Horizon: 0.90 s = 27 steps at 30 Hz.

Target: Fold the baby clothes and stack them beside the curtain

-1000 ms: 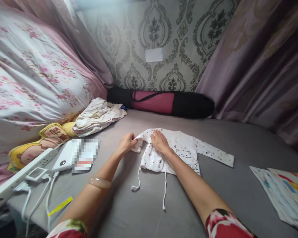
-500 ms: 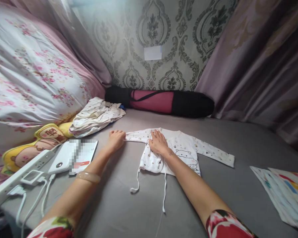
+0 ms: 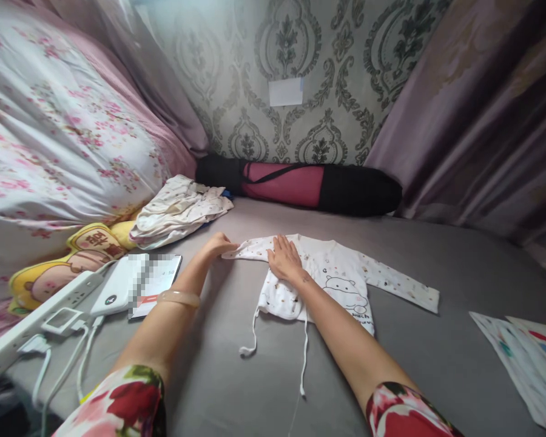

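A small white baby top (image 3: 318, 267) with a printed animal and dotted sleeves lies spread on the grey sheet (image 3: 236, 388). Its two white ties (image 3: 304, 358) trail toward me. My left hand (image 3: 219, 244) is at the cuff of the left-lying sleeve, fingers closed and pinching the cuff edge. On the chest near the left shoulder rests my right hand (image 3: 284, 258), flat with the fingers stretched out. The other sleeve (image 3: 404, 285) stretches out to the right, untouched.
Crumpled clothes (image 3: 177, 212) lie at the back left, beside a long black and red bag (image 3: 291, 185). Nearer on the left are a yellow pillow (image 3: 50, 276), a power strip (image 3: 36, 321), a white power bank (image 3: 118, 288) and cables. Folded cloths (image 3: 523, 364) lie at the right.
My left hand has shifted slightly to the right and turned over at the cuff. My right hand has slid a little left on the top. The view has moved slightly.
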Available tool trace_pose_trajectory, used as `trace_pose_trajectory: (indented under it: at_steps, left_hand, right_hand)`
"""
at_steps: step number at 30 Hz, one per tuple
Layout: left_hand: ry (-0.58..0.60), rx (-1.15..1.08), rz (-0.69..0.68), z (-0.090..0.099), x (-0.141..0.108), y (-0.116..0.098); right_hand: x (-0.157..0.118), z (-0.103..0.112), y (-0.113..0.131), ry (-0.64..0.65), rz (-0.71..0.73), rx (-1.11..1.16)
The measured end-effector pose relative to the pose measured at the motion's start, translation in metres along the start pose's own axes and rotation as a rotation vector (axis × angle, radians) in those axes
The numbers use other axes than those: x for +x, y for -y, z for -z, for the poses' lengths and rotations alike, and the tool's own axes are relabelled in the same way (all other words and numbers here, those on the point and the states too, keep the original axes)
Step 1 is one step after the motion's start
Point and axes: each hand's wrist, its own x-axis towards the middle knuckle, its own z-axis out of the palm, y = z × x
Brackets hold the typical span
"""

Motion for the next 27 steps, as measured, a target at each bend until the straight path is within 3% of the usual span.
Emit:
trace_pose_trajectory:
  at_steps: [7,12,17,19,22,27]
  left_hand:
    - [0.162,-0.006,-0.037,0.01,-0.005,-0.002]
    - [0.169,-0.075,-0.142,0.009,0.001,0.006]
    - [0.206,-0.098,-0.164,0.021,-0.002,0.01]
    - [0.157,-0.157,-0.175,0.026,-0.008,0.008]
    - [-0.022,-0.171,-0.112,0.026,-0.016,0.0]
    - [-0.218,-0.029,0.016,0.003,-0.018,-0.011]
  right_hand:
    - [0.002,-0.007,-0.003,-0.043,0.005,-0.006]
    - [0.002,-0.007,-0.003,-0.048,0.005,-0.006]
    - [0.002,-0.008,-0.003,-0.056,0.005,-0.006]
    - [0.002,-0.007,-0.002,-0.052,-0.001,-0.013]
    - [0.002,-0.007,-0.001,-0.036,-0.012,-0.024]
    - [0.005,-0.009,-0.003,-0.012,-0.024,-0.045]
